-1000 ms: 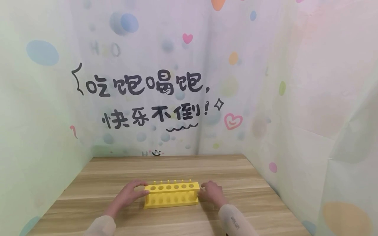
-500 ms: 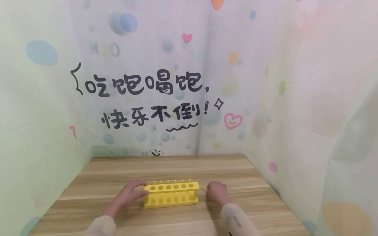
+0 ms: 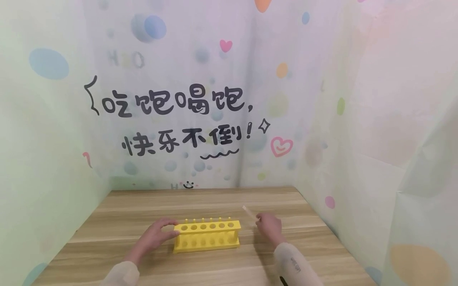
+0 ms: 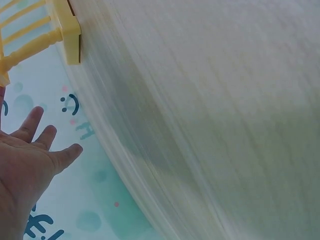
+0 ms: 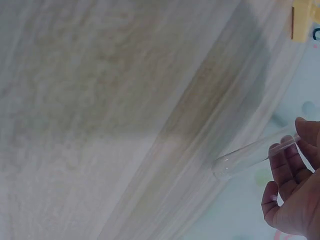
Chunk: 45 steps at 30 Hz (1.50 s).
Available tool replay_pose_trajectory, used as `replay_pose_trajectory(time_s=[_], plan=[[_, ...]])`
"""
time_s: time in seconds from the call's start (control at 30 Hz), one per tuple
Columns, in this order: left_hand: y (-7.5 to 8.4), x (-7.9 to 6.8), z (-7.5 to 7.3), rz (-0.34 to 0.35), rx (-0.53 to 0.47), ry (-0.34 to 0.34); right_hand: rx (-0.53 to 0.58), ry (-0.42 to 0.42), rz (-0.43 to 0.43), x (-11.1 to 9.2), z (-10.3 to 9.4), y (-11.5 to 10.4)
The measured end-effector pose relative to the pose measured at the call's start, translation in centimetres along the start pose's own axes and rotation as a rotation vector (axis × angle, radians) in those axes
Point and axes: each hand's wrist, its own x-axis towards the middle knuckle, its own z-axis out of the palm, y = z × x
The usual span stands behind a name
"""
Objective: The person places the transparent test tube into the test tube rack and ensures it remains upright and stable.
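Head view: your left hand (image 3: 157,235) is at the near-side end of a yellow rack (image 3: 207,231), thumb at the front edge of its upper plate and index finger at the back corner, pinching that end. The rack stands upright on a wood-grain table (image 3: 207,270), stretching from your left fingertips toward your right hand (image 3: 269,227), with six round holes along its top and a row of small pegs (image 3: 203,220) behind them. Your right hand is apart from the rack, just beyond its other end, and pinches a clear tube (image 3: 250,212) that slants forward and leftward from your fingertips. Pale sleeves (image 3: 296,262) cover both your forearms behind the hands, and ahead of the hands, past the table, hangs a pale backdrop (image 3: 229,171) with black lettering (image 3: 195,99) and coloured dots. Left wrist view: three of your left fingers (image 4: 67,155) are spread apart, while one end of the rack shows just beyond the hand; the pinch itself is mostly cut off by the frame edge. Right wrist view: your thumb and fingertips pinch one end of the tube, whose length reaches out from the hand; you cannot tell from here whether its far end is open or closed.
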Motion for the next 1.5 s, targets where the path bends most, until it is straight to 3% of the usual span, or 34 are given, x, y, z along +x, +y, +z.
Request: replay_pose_trajectory(time_s=[0.4,0.8,1.27,1.5], plan=[[-0.2,0.0,-0.1,0.004,-0.017,0.002,0.338,0.102,0.061,0.8,-0.9,-1.0],[-0.1,0.0,-0.1,0.012,-0.016,0.0,0.592,0.209,0.009,1.1,-1.6,-3.2],[-0.1,-0.1,0.1,-0.017,-0.047,0.004,0.758,0.241,0.024,1.2,-3.2,-6.3],[-0.3,-0.1,0.2,-0.028,-0.046,0.006,0.851,0.225,-0.018,0.7,-4.0,-8.0]])
